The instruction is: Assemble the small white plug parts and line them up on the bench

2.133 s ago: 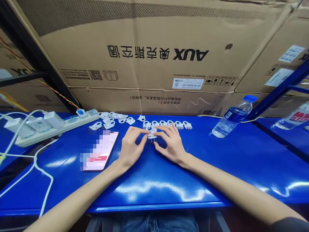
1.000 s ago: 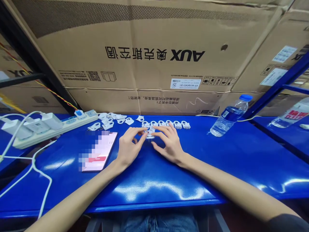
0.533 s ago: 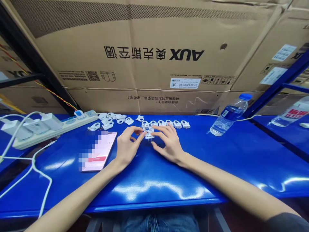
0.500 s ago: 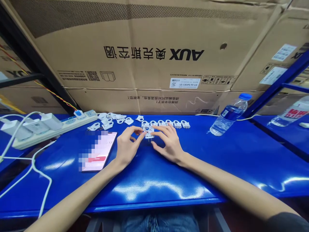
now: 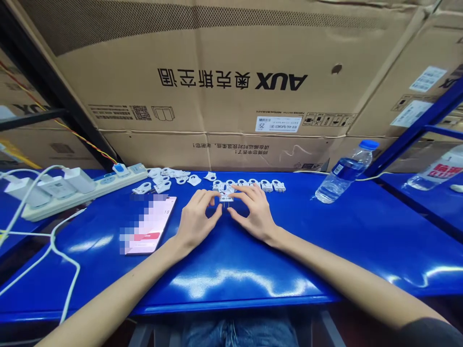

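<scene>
Between my two hands is a white two-pin plug (image 5: 226, 198) with its metal pins pointing toward me. My left hand (image 5: 198, 217) has its index fingertip at the plug's left side and its thumb just below. On the right side, my right hand (image 5: 255, 212) meets the plug with a curled index finger, its thumb low by the pins. The plug's ring-shaped far end overlaps a row of similar white plugs (image 5: 266, 186) behind it. My right fingers partly cover that row. A loose heap of white ring-ended plug pieces (image 5: 162, 185) lies further left.
A phone (image 5: 154, 226) lies left of my hands on the blue table (image 5: 231, 284). Behind it runs a power strip (image 5: 104, 185) with chargers and white cables. A water bottle (image 5: 343, 173) stands tilted-looking at right. A large cardboard box (image 5: 231, 111) walls off the back.
The plug has tipped so its pin end faces me more squarely. My left thumb has shifted from the plug's face down toward the pins. My right hand has barely moved.
</scene>
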`<action>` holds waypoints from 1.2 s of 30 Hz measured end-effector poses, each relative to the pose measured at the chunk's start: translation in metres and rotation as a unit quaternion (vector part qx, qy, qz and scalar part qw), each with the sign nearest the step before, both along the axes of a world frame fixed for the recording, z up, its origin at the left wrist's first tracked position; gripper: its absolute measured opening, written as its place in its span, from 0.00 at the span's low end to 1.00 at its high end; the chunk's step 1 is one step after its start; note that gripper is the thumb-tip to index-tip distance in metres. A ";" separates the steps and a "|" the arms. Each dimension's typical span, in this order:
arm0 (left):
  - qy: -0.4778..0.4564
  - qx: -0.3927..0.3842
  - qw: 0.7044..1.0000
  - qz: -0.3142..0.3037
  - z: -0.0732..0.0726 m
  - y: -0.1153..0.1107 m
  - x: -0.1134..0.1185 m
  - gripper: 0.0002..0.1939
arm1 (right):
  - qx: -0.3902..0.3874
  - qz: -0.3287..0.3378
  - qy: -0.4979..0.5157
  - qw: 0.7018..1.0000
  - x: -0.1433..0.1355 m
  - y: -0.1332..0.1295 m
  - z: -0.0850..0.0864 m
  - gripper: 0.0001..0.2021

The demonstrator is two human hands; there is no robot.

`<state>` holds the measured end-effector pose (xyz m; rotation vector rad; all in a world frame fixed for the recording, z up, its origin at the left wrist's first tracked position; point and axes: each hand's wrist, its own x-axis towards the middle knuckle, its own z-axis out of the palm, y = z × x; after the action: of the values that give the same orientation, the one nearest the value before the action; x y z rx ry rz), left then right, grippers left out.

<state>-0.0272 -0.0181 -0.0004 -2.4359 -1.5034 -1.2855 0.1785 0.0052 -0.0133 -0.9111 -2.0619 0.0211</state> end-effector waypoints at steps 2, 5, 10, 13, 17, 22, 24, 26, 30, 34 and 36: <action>0.007 0.002 1.000 -0.004 -0.001 0.000 -0.001 0.07 | -0.006 0.002 -0.010 1.000 0.000 -0.001 0.000 0.12; 0.023 0.003 1.000 -0.006 0.000 0.000 -0.001 0.07 | -0.018 0.005 -0.026 0.999 -0.001 -0.001 0.000 0.13; 0.022 -0.017 0.999 0.039 0.001 0.004 -0.005 0.07 | -0.025 0.000 -0.047 0.999 -0.002 -0.001 -0.002 0.17; 0.022 -0.037 0.997 0.070 0.000 0.009 -0.011 0.07 | -0.035 -0.005 -0.058 0.998 -0.003 -0.001 -0.002 0.20; 0.020 -0.047 0.994 0.097 0.001 0.012 -0.015 0.05 | -0.044 -0.011 -0.062 0.997 -0.004 -0.001 -0.001 0.18; -0.029 -0.095 0.993 0.067 0.003 0.009 -0.010 0.06 | -0.047 -0.015 -0.061 0.997 -0.004 -0.001 -0.001 0.17; -0.042 -0.124 0.990 0.057 0.003 0.007 -0.007 0.05 | -0.051 -0.020 -0.058 0.997 -0.004 0.000 -0.001 0.16; -0.034 -0.138 0.988 0.058 0.003 0.004 -0.004 0.05 | -0.053 -0.025 -0.055 0.997 -0.004 0.000 -0.002 0.16; -0.002 -0.144 0.987 0.070 0.001 0.003 -0.002 0.03 | -0.050 -0.028 -0.049 0.997 -0.004 0.001 -0.003 0.16; 0.020 -0.157 0.981 0.109 0.000 0.003 -0.005 0.02 | -0.053 -0.026 -0.052 0.997 -0.003 0.001 -0.003 0.17; 0.015 -0.156 0.979 0.129 0.001 0.004 -0.006 0.04 | -0.054 -0.026 -0.055 0.997 -0.003 0.001 -0.002 0.17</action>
<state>-0.0331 -0.0144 0.0004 -2.3008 -2.0675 -1.0267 0.1751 0.0064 -0.0153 -1.0525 -2.1555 0.0548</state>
